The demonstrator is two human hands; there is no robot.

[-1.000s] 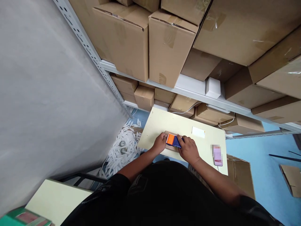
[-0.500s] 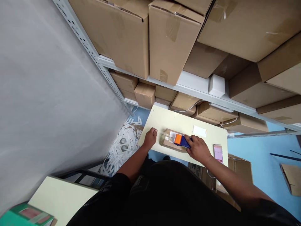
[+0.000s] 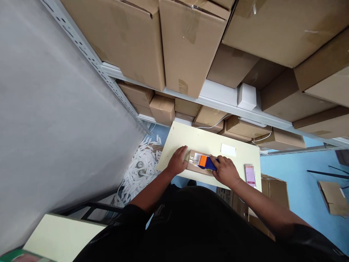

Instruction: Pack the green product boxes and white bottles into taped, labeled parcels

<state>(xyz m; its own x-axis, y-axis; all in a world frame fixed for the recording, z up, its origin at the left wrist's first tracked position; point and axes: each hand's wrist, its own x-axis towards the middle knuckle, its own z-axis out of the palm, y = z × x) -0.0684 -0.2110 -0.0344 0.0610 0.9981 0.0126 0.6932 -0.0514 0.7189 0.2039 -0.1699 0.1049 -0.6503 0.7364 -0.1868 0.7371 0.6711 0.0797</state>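
A small cardboard box (image 3: 192, 168) lies on the pale yellow table (image 3: 174, 140), with clear tape and a white label on its top. My right hand (image 3: 225, 171) grips an orange and blue tape dispenser (image 3: 203, 161), which rests on top of the box. At the box's left end is my left hand (image 3: 177, 161), its fingers stretched out and its palm side against or very near the cardboard. Part of the box is hidden under the dispenser and my right hand.
A white card (image 3: 228, 149) and a phone (image 3: 250, 175) lie on the table. Large cartons (image 3: 188, 47) fill the shelves behind. White strips (image 3: 136, 171) are heaped on the floor at left, with tape rolls among them. An opened carton (image 3: 275, 191) stands at right.
My left hand has gone from a closed fist left of the box to stretched fingers at its end. The dispenser stays on the box in my right hand. The view has shifted slightly.
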